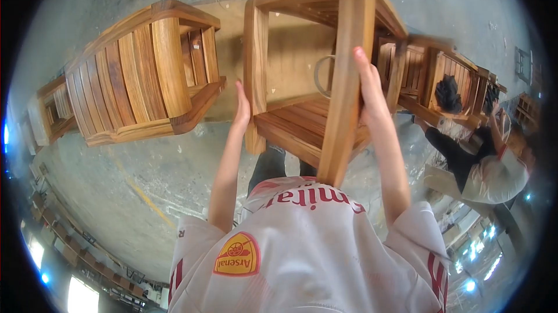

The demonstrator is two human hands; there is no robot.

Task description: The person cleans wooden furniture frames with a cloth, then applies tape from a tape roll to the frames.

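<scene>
A wooden side table (340,92) with square legs and a slatted lower shelf stands tilted in front of my body, between my two hands. My left hand (243,106) presses against the outer side of its left leg, fingers pointing up. On the other side, my right hand (372,89) grips the near right leg, the fingertips lying along its edge. Parts of the fingers are hidden behind the wood. Through the frame shows a round ring of tape or band (324,76).
A slatted wooden piece (128,74) lies on its side to the left, on a cardboard sheet (224,22). More wooden furniture (453,74) is lined up to the right, with black cloth on it. A person (494,167) is bent beside it. The floor is concrete (145,167).
</scene>
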